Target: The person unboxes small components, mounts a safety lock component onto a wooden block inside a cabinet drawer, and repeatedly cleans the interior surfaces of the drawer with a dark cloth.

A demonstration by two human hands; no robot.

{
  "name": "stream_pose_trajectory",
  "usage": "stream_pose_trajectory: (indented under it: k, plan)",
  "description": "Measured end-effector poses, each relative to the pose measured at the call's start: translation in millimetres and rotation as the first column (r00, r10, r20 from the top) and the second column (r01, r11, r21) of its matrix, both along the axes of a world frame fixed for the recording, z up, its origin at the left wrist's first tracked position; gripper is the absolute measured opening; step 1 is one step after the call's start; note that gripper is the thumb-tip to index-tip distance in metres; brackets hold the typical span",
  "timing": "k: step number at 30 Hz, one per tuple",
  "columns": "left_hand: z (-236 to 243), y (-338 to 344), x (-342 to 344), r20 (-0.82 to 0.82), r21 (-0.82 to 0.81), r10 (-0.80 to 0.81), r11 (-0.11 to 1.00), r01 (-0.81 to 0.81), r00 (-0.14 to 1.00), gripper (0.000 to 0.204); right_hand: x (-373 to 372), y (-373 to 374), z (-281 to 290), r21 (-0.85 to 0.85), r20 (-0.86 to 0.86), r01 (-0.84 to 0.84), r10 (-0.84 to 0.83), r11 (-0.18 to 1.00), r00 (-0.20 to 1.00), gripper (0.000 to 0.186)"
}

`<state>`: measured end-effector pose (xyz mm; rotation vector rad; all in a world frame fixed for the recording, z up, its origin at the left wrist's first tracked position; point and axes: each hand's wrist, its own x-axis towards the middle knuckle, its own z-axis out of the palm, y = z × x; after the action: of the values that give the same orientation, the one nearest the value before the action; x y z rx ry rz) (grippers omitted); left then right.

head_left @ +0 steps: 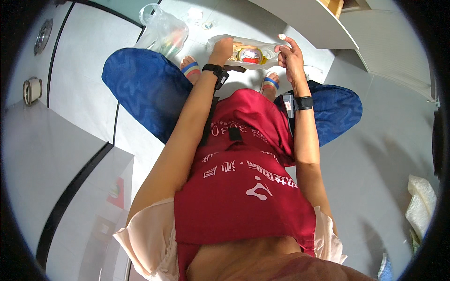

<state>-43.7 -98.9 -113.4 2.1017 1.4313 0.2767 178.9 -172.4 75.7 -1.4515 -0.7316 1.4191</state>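
A translucent white plastic bag [220,45] is spread open between my hands, low down in front of my knees. My left hand [222,50] is closed round its left edge. At the right edge, my right hand [291,60] pinches the bag, its forefinger raised with something small and white [281,36] at the tip, which I cannot make out. Inside the bag lie a round yellow-rimmed thing [246,54] like a roll of tape and something red [251,60]. The rest of the contents is partly hidden.
Another clear plastic bag [164,37] stands on the floor at the far left. Small items [207,25] lie beyond my bag. A white cabinet [300,18] bounds the far right. Bubble wrap [420,199] is at the right, and a pale roll-shaped thing [32,91] at the left.
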Motion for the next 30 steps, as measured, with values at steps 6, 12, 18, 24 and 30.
stream_pose_trajectory:
  k: [6, 12, 18, 24, 30]
  plan:
    - [40.3, 12.0, 21.1, -0.057, -0.094, -0.040, 0.995, 0.035, 0.998, 0.024, 38.2, -11.7, -40.2, -0.073, -0.003, 0.305, -0.306, 0.949, 0.952, 0.033]
    - [77.4, 19.6, 75.5, 0.039, -0.103, -0.068, 0.992, 0.072, 0.997, 0.042, 81.9, -20.3, -46.8, -0.070, -0.192, 0.661, -0.660, 0.747, 0.726, 0.032]
    - [83.2, 26.3, 125.3, 0.166, -0.002, -0.120, 0.993, 0.122, 0.979, 0.033, 104.4, -12.3, -47.5, 0.149, -0.156, 0.747, -0.731, 0.648, 0.665, 0.037]
    - [59.1, 10.6, 143.0, 0.214, 0.055, -0.124, 0.992, 0.115, 0.969, 0.041, 116.4, -11.8, -82.1, 0.011, 0.061, 0.767, -0.766, 0.642, 0.640, 0.042]
    - [101.0, -2.6, 123.5, 0.467, 0.061, -0.360, 0.925, 0.376, 0.808, 0.037, 127.7, -18.1, -107.3, 0.077, 0.232, 0.700, -0.696, 0.710, 0.680, 0.062]
